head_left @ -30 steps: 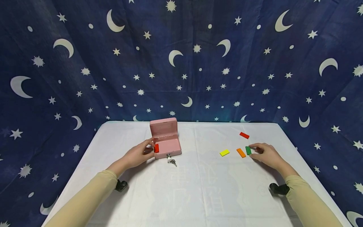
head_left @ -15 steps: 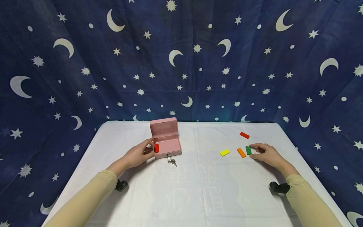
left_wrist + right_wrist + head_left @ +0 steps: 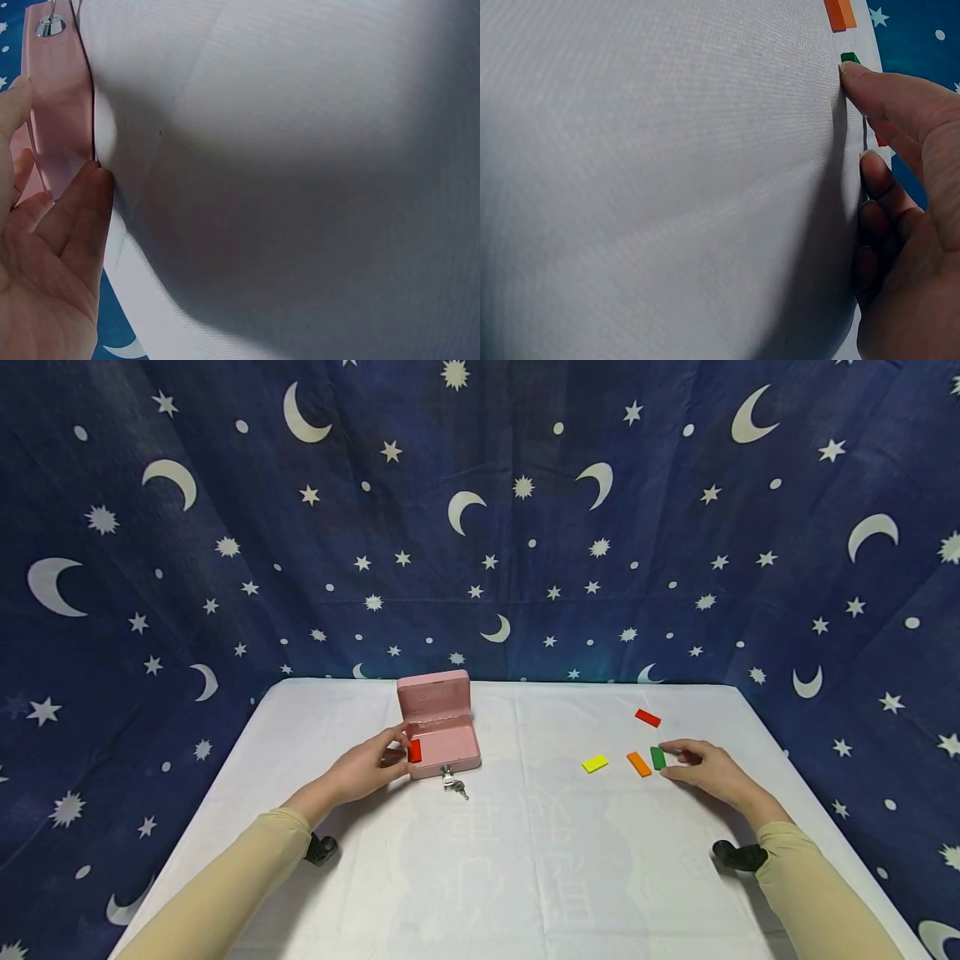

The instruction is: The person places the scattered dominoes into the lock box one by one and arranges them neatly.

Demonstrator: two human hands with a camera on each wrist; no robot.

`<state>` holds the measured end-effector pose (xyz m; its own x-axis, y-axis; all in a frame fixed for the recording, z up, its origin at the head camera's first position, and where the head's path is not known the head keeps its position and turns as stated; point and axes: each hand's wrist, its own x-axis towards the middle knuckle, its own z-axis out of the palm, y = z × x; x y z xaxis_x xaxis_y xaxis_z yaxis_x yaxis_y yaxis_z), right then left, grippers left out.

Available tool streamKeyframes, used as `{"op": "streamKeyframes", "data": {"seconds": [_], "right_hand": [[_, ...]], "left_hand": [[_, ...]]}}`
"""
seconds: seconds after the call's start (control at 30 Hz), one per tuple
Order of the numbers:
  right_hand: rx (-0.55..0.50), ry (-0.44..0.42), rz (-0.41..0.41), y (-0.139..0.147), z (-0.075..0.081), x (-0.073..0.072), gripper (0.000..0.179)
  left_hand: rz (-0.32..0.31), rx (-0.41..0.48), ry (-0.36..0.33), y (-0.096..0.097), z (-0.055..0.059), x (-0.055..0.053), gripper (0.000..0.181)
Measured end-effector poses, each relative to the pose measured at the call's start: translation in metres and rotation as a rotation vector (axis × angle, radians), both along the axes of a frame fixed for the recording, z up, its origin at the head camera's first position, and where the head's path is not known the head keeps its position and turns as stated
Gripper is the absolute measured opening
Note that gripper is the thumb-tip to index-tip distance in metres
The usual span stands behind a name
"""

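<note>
An open pink cash box (image 3: 452, 745) stands on the table, its lid tilted up at the back. My left hand (image 3: 366, 768) grips the left end of the box, with the thumb at its front corner; in the left wrist view that hand (image 3: 56, 247) touches the pink wall. Just inside the box by those fingers lies a red domino (image 3: 415, 751). At the right, my right hand (image 3: 711, 771) pinches a green domino (image 3: 657, 758) by its ends between thumb and index finger, low at the tabletop. The right wrist view shows the thumb tip against the green domino (image 3: 850, 57).
An orange domino (image 3: 639, 764) lies just left of the green one, with a yellow domino (image 3: 595, 764) farther left. Behind them is another red domino (image 3: 647, 717). A small padlock (image 3: 448, 779) with keys (image 3: 457, 788) hangs at the box front. A starry cloth (image 3: 525, 527) surrounds the white table (image 3: 510, 860).
</note>
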<state>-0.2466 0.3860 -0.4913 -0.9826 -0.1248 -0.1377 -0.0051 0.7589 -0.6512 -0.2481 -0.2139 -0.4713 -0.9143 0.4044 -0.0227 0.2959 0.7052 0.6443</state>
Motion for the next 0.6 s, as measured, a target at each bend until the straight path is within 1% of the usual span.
{"op": "streamKeyframes", "data": {"seconds": [0.07, 0.23, 0.4, 0.6], "right_hand": [[0.001, 0.001, -0.002, -0.0004, 0.0004, 0.0007, 0.066], [-0.003, 0.002, -0.013, -0.0005, 0.0013, 0.0019, 0.065], [-0.003, 0.015, -0.009, -0.0004, 0.0001, 0.002, 0.064], [0.006, 0.033, -0.013, -0.0025, 0.0011, 0.0025, 0.064]], "left_hand": [[0.001, 0.0, -0.004, 0.0002, 0.0003, -0.0002, 0.05], [-0.001, -0.002, -0.005, -0.0007, -0.0002, 0.0002, 0.069], [-0.003, 0.002, 0.0, -0.0007, -0.0009, -0.0003, 0.064], [0.003, -0.01, 0.001, -0.0021, -0.0015, -0.0003, 0.075]]}}
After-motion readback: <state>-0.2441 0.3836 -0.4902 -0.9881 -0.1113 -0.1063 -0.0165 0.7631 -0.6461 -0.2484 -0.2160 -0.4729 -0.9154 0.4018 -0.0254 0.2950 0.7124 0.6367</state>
